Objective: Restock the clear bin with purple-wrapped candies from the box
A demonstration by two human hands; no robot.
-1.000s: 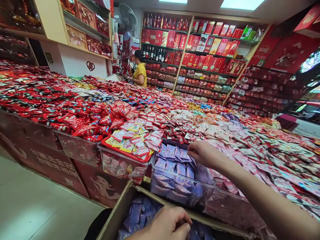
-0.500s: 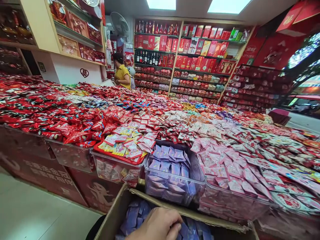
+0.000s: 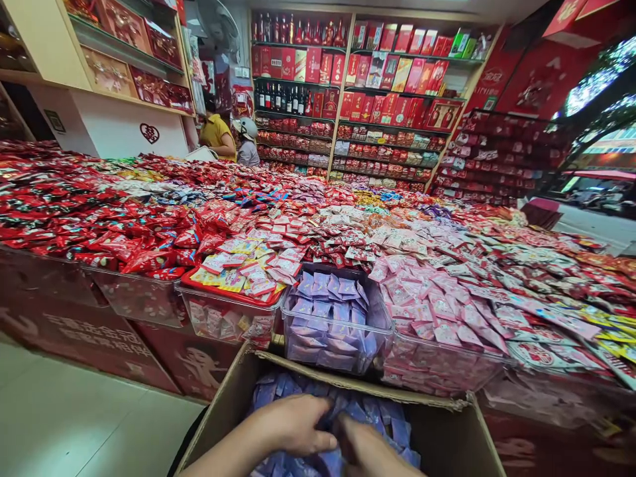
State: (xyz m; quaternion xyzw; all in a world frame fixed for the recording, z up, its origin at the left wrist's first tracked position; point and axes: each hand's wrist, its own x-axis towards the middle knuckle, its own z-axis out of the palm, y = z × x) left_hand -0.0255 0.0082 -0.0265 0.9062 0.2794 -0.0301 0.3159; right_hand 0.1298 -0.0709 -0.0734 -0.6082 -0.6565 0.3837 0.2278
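Note:
A cardboard box [image 3: 437,397] full of small purple packets [image 3: 283,384] stands in front of me. My left hand [image 3: 301,424] reaches into it from the lower left, resting among the packets with its thumb held apart from its fingers. Close beside it, my right hand [image 3: 365,444] is also down in the packets, smeared by motion, its fingertips hidden. Just beyond the box is a clear plastic bin [image 3: 338,338] with similar purple packets [image 3: 330,308] stacked in rows.
A bin of pink packets [image 3: 437,305] adjoins on the right. A red-rimmed bin [image 3: 228,298] stands on the left. Red packets [image 3: 159,232] spread farther left. A person in yellow [image 3: 218,136] and another in a grey helmet [image 3: 246,136] are by the back shelves [image 3: 298,86].
My right hand has come into the box beside my left. The view has tilted down, showing more of the box. The person in yellow appears farther left and a helmeted person shows more fully.

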